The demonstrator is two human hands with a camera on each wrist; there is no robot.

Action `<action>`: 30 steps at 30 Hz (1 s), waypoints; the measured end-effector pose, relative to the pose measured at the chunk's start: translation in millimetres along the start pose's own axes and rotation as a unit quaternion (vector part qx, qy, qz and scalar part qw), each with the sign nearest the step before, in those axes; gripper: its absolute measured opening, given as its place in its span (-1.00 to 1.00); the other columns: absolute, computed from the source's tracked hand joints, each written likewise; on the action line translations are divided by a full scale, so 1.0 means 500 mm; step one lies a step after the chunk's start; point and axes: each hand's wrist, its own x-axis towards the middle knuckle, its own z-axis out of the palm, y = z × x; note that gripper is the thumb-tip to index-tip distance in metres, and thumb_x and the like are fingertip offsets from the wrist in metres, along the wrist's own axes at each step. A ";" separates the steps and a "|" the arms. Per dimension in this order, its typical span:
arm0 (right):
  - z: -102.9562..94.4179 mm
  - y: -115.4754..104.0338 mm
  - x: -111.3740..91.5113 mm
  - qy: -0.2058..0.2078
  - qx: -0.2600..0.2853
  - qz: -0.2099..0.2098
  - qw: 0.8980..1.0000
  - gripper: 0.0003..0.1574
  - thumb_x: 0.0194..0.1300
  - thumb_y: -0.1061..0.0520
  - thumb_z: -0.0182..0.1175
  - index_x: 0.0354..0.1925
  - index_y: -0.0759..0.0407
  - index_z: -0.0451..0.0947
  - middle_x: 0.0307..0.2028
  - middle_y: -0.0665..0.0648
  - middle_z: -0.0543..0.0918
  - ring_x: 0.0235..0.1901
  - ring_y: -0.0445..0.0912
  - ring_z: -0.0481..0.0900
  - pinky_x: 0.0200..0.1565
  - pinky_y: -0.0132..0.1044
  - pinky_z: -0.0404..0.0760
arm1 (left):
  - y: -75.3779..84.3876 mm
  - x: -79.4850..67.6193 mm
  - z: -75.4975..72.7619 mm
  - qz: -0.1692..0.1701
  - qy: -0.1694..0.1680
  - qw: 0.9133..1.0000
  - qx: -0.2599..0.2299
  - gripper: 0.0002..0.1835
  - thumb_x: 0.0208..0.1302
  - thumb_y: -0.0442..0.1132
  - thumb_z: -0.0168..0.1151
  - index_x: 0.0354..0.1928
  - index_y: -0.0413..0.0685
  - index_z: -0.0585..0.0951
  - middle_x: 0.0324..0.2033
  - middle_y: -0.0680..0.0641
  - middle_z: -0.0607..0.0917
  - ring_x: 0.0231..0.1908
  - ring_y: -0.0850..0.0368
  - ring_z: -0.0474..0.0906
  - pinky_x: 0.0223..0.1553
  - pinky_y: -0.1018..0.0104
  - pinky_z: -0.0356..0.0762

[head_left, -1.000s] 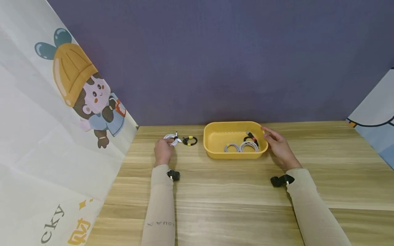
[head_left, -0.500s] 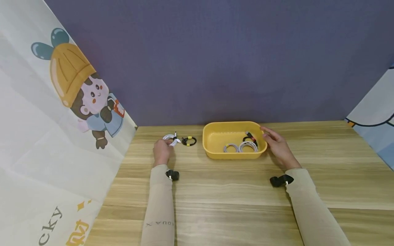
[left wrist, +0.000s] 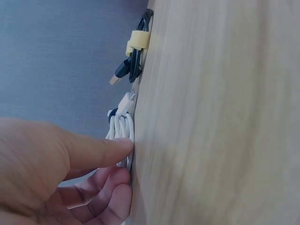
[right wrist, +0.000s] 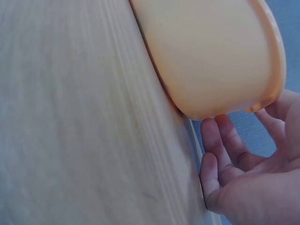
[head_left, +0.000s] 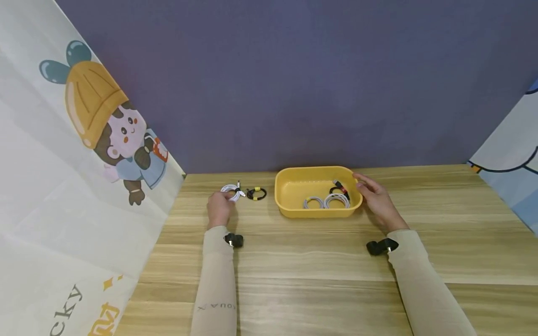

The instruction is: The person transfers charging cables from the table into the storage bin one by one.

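In the left wrist view my left hand (left wrist: 70, 168) pinches a coiled white cable (left wrist: 121, 123) between thumb and fingers. The coil (head_left: 232, 190) is bound by a dark tie and lies on the table. Just right of it is a black cable coil (head_left: 257, 193) with yellow ties and a metal plug. A yellow plastic basket (head_left: 317, 213) stands further right. My right hand (head_left: 380, 203) holds the basket's right end, with thumb and forefinger at the rim and other fingertips against the outer wall (right wrist: 201, 61). How far the thumb reaches over the rim is hidden.
Inside the basket lie a grey cable coil (head_left: 313, 203), a white cable coil (head_left: 337, 201) and a black cable with a red tag (head_left: 341, 187). A dark blue-grey panel (head_left: 319, 93) rises behind the wooden table (head_left: 302, 270). A printed white sheet (head_left: 50, 186) is at the left.
The head view has shifted slightly, so things appear a little further left. My left hand keeps its pinch on the white cable and my right hand stays at the basket's end.
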 end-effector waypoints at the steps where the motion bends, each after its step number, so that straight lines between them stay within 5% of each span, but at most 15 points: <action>1: 0.000 0.000 0.000 0.000 0.000 0.000 1.000 -0.31 0.61 -0.16 -0.04 0.57 -0.06 0.21 0.34 0.13 0.38 0.06 -0.36 0.45 -0.08 -0.61 0.59 | -0.001 0.000 0.000 0.002 0.001 1.000 0.003 -0.72 0.15 -0.38 0.29 -0.10 -0.16 0.80 -0.12 -0.25 0.79 -0.02 -0.28 0.69 0.04 -0.09 0.60; 5: 0.000 0.001 0.000 0.003 0.007 0.001 1.000 -0.31 0.60 -0.15 -0.02 0.56 -0.05 0.22 0.27 0.03 0.42 0.06 -0.34 0.46 -0.08 -0.60 0.58 | -0.003 -0.001 0.002 0.011 0.007 1.000 0.009 -0.74 0.13 -0.39 0.31 -0.13 -0.17 0.80 -0.15 -0.26 0.80 -0.04 -0.28 0.70 0.03 -0.09 0.61; 12: 0.002 -0.001 0.001 0.001 0.005 0.001 1.000 -0.31 0.61 -0.16 -0.03 0.57 -0.07 0.21 0.53 0.20 0.24 0.21 -0.31 0.39 -0.01 -0.66 0.53 | -0.005 0.000 0.005 0.017 0.012 1.000 0.009 -0.79 0.13 -0.40 0.29 -0.20 -0.19 0.80 -0.20 -0.27 0.79 -0.10 -0.29 0.70 -0.01 -0.11 0.61; 21: 0.003 -0.002 -0.001 0.004 0.009 0.005 1.000 -0.32 0.61 -0.15 -0.02 0.56 -0.07 0.22 0.14 -0.11 0.45 0.03 -0.30 0.47 -0.11 -0.57 0.60 | -0.006 0.001 0.004 0.026 0.011 0.999 0.016 -0.83 0.12 -0.40 0.32 -0.24 -0.22 0.79 -0.23 -0.28 0.79 -0.13 -0.30 0.70 -0.03 -0.12 0.61; 30: 0.002 0.000 0.001 0.005 0.010 0.005 1.000 -0.31 0.62 -0.11 -0.03 0.58 -0.04 0.19 0.39 0.20 0.35 0.06 -0.31 0.45 -0.09 -0.58 0.59 | -0.003 -0.001 0.003 0.026 0.012 0.999 0.017 -0.85 0.14 -0.38 0.33 -0.25 -0.23 0.78 -0.23 -0.29 0.77 -0.13 -0.31 0.69 -0.03 -0.13 0.60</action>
